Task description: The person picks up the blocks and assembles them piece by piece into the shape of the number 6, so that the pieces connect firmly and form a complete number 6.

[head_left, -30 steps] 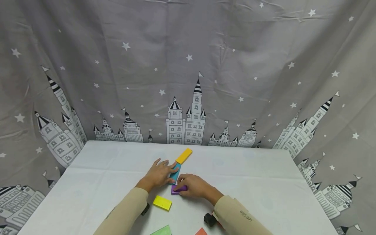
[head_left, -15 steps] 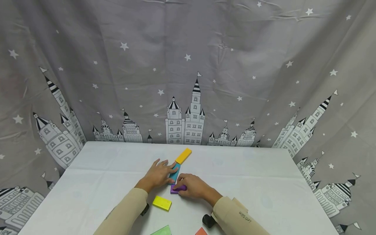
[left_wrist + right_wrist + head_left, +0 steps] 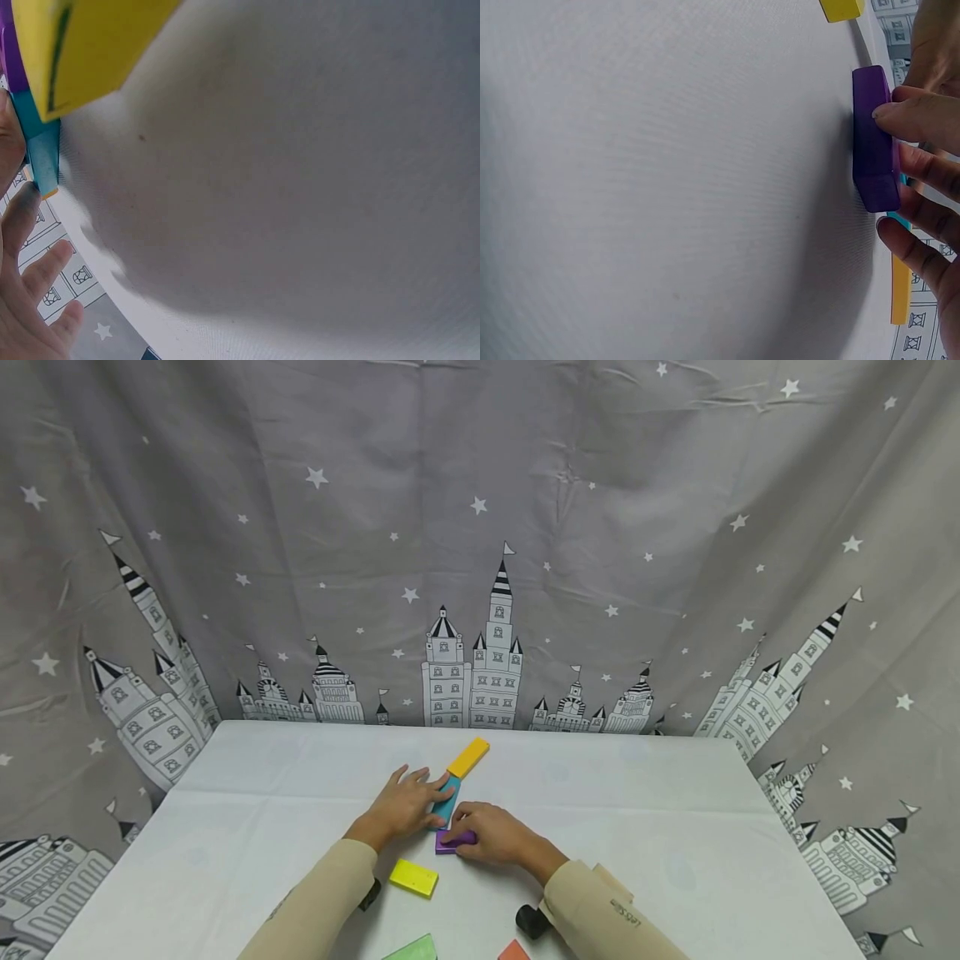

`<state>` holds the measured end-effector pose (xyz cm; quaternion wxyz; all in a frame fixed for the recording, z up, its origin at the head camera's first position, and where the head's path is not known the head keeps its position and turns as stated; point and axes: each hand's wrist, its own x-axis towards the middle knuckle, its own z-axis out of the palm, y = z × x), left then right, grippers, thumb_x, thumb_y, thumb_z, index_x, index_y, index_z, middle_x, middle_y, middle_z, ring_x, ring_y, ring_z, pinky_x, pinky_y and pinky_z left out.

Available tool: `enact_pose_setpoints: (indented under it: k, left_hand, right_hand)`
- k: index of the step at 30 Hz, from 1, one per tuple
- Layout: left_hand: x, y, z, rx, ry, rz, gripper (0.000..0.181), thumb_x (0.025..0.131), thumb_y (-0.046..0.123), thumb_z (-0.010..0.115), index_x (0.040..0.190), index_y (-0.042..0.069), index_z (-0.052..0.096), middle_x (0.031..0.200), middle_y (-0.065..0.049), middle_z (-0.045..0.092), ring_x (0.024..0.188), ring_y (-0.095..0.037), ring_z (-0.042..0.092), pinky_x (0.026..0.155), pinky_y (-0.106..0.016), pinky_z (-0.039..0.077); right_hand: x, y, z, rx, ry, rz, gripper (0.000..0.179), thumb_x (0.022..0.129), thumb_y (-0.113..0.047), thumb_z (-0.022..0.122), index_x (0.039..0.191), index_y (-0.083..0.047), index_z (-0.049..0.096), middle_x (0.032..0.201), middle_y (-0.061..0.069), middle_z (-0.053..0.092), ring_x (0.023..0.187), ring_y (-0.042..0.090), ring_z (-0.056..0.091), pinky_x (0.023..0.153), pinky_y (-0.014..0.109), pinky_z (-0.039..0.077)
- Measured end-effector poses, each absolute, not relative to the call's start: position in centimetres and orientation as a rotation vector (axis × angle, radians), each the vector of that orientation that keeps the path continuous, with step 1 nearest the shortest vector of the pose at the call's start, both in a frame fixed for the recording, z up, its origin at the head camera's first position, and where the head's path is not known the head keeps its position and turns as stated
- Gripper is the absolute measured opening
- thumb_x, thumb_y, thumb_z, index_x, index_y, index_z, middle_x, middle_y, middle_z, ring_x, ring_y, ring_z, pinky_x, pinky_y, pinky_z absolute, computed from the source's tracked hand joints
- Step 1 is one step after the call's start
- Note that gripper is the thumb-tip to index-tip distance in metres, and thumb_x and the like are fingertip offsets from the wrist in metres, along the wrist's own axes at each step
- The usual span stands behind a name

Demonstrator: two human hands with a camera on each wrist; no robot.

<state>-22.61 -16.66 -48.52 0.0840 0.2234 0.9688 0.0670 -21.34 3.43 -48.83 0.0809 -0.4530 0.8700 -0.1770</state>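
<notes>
A flat blue block (image 3: 446, 812) lies mid-table in the head view. The left hand (image 3: 399, 808) rests its thumb and index finger on it, with the other fingers spread; the left wrist view shows these fingertips against the blue block (image 3: 45, 154). Just below its near end is a purple block (image 3: 444, 846), which the right hand (image 3: 491, 835) pinches. Seen from the right wrist, the thumb presses one face of the purple block (image 3: 871, 142), with fingers along the other side. An orange-yellow block (image 3: 469, 757) meets the blue block's far end, angled to the right.
Nearer the person, a bright yellow block (image 3: 414, 878) lies between the forearms. A green piece (image 3: 414, 949) and an orange-red piece (image 3: 514, 952) are cut off by the bottom edge. Behind the white table (image 3: 637, 827) hangs a grey curtain (image 3: 600, 527) with castles and stars.
The head view has shifted very slightly. Both hands and the blocks keep the same places, with the right hand still on the purple block.
</notes>
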Motion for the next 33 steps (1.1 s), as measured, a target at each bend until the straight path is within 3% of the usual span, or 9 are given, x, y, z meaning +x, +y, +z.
enact_pose_setpoints:
  k: [15, 28, 33]
  left_hand:
    - [-22.6, -16.5, -48.7, 0.655, 2.875, 0.194, 0.059, 0.084, 0.045, 0.067, 0.138, 0.025, 0.053, 0.152, 0.003, 0.039, 0.139, -0.034, 0.034, 0.115, -0.058, 0.015]
    - [-23.1, -16.5, -48.4, 0.672, 2.861, 0.196, 0.062, 0.083, 0.046, 0.068, 0.139, 0.024, 0.052, 0.152, 0.002, 0.039, 0.139, -0.035, 0.033, 0.115, -0.059, 0.015]
    - [-23.0, -16.5, -48.5, 0.669, 2.853, 0.206, 0.062, 0.083, 0.045, 0.068, 0.139, 0.024, 0.052, 0.151, 0.002, 0.039, 0.139, -0.035, 0.033, 0.115, -0.059, 0.015]
  right_hand:
    - [-21.1, 5.1, -47.8, -1.259, 2.630, -0.567, 0.024, 0.088, -0.024, 0.071, 0.112, -0.022, 0.073, 0.109, -0.006, 0.061, 0.101, 0.008, 0.056, 0.092, 0.024, 0.048]
    - [-21.0, 12.7, -46.5, -1.015, 2.672, -0.700, 0.031, 0.087, -0.019, 0.071, 0.118, -0.014, 0.070, 0.109, -0.003, 0.062, 0.104, 0.017, 0.056, 0.093, 0.041, 0.050]
    - [-20.0, 15.8, -46.7, -0.922, 2.679, -0.698, 0.032, 0.083, -0.020, 0.076, 0.115, -0.014, 0.071, 0.107, -0.004, 0.061, 0.099, 0.017, 0.056, 0.088, 0.041, 0.051]
